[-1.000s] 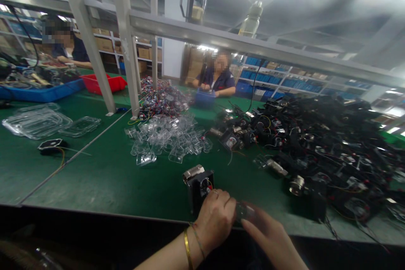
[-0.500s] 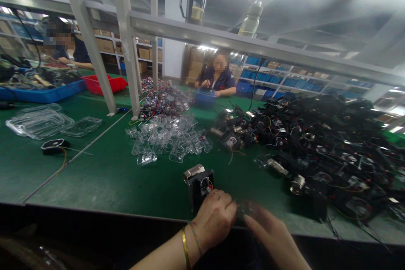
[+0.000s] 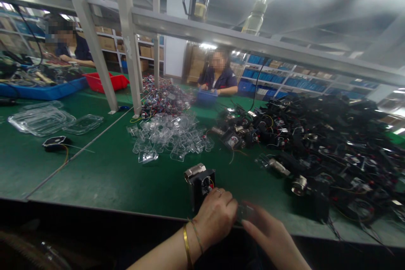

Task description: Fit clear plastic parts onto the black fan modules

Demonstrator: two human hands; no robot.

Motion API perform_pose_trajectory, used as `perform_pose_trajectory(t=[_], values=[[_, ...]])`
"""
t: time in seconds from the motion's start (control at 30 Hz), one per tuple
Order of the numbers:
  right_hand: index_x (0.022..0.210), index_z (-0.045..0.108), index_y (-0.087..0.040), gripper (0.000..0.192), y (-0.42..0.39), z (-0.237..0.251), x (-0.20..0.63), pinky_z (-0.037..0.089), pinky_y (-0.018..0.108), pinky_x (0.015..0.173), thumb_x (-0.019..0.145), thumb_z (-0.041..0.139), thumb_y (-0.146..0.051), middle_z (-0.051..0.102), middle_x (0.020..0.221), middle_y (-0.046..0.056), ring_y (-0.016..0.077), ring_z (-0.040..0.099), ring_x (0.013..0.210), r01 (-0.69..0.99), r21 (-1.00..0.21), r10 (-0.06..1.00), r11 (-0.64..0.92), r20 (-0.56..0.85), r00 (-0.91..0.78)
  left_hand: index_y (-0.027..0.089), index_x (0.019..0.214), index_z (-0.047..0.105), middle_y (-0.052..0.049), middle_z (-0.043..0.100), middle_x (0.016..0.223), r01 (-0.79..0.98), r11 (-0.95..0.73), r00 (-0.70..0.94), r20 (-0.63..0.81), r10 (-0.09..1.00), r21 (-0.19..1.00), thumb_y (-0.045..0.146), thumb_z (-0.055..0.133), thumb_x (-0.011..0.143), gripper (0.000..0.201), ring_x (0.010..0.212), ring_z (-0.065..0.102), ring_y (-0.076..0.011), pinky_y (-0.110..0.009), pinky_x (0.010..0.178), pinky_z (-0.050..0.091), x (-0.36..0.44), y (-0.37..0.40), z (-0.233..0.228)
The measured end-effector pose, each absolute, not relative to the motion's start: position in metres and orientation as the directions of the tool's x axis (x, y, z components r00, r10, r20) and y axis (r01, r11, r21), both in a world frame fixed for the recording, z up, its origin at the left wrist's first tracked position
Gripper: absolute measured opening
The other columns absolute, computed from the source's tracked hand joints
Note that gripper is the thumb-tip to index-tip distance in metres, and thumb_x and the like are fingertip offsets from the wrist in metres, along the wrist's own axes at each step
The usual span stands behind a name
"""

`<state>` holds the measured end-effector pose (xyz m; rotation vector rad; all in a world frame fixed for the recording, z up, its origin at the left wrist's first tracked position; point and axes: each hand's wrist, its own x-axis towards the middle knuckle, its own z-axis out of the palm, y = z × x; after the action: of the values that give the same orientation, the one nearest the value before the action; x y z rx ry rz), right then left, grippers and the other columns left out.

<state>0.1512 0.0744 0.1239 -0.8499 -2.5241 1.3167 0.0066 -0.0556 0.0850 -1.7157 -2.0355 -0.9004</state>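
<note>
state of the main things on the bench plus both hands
left hand: curled at the valve unit, fingertips hidden
right hand: blurred, by a clear piece
valve unit: wiring exposed
clear parts: loose heap
black units: piled, wires trailing
wired parts: heaped
clear trays: overlapping
lone black part: lying, wire trailing
red bin: upright
blue tray: loaded
blue bin: upright

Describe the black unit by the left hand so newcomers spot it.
On the green table, find the left hand near the front edge. Just beyond it is the black unit with a silvery fitting, apart from the dark heap at right.
</note>
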Motion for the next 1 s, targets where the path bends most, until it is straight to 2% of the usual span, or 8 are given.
perform_pose_trajectory(t=[0.23, 0.47, 0.63, 0.83, 1.0], values=[[0.125, 0.067, -0.013, 0.058, 0.07, 0.129, 0.148, 0.061, 0.034, 0.087, 0.08, 0.067, -0.05, 0.074, 0.119, 0.013, 0.0313, 0.071, 0.107, 0.415, -0.796, 0.55, 0.441, -0.125, -0.826, 0.02, 0.082, 0.052, -0.003, 0.056, 0.079, 0.929, 0.154, -0.341, 0.614, 0.712, 0.337, 0.013, 0.057, 0.086, 0.009, 0.075, 0.054, -0.021, -0.034, 0.07, 0.049, 0.013, -0.051, 0.081], [0.122, 0.069, -0.014, 0.056, 0.069, 0.123, 0.15, 0.06, 0.035, 0.089, 0.079, 0.071, -0.05, 0.076, 0.115, 0.013, 0.0318, 0.071, 0.106, 0.387, -0.838, 0.58, 0.383, -0.108, -0.808, 0.02, 0.08, 0.053, -0.003, 0.057, 0.078, 0.93, 0.17, -0.346, 0.624, 0.701, 0.325, 0.016, 0.057, 0.086, 0.008, 0.073, 0.055, -0.0211, -0.035, 0.068, 0.049, 0.013, -0.051, 0.081], [0.118, 0.072, -0.015, 0.053, 0.066, 0.123, 0.149, 0.061, 0.035, 0.086, 0.076, 0.072, -0.048, 0.077, 0.111, 0.012, 0.0325, 0.072, 0.103, 0.385, -0.85, 0.62, 0.359, -0.091, -0.779, 0.02, 0.079, 0.053, -0.003, 0.056, 0.077, 0.953, 0.142, -0.281, 0.606, 0.744, 0.268, 0.018, 0.061, 0.086, 0.011, 0.073, 0.054, -0.0205, -0.034, 0.069, 0.049, 0.009, -0.051, 0.081], [0.111, 0.074, -0.016, 0.053, 0.066, 0.122, 0.144, 0.063, 0.033, 0.073, 0.072, 0.07, -0.053, 0.08, 0.097, 0.01, 0.0297, 0.075, 0.085, 0.403, -0.816, 0.654, 0.414, -0.041, -0.755, 0.017, 0.088, 0.055, -0.003, 0.058, 0.08, 0.986, 0.069, -0.141, 0.559, 0.817, 0.149, 0.014, 0.058, 0.088, 0.004, 0.075, 0.055, -0.0205, -0.035, 0.073, 0.048, 0.004, -0.058, 0.088], [0.115, 0.069, -0.017, 0.052, 0.062, 0.12, 0.142, 0.062, 0.032, 0.072, 0.074, 0.067, -0.049, 0.079, 0.096, 0.01, 0.0296, 0.074, 0.091, 0.43, -0.798, 0.674, 0.421, -0.041, -0.738, 0.015, 0.09, 0.056, -0.004, 0.058, 0.082, 0.997, 0.043, -0.072, 0.523, 0.849, 0.067, 0.015, 0.056, 0.09, 0.001, 0.076, 0.054, -0.0204, -0.034, 0.072, 0.046, 0.001, -0.062, 0.093]])
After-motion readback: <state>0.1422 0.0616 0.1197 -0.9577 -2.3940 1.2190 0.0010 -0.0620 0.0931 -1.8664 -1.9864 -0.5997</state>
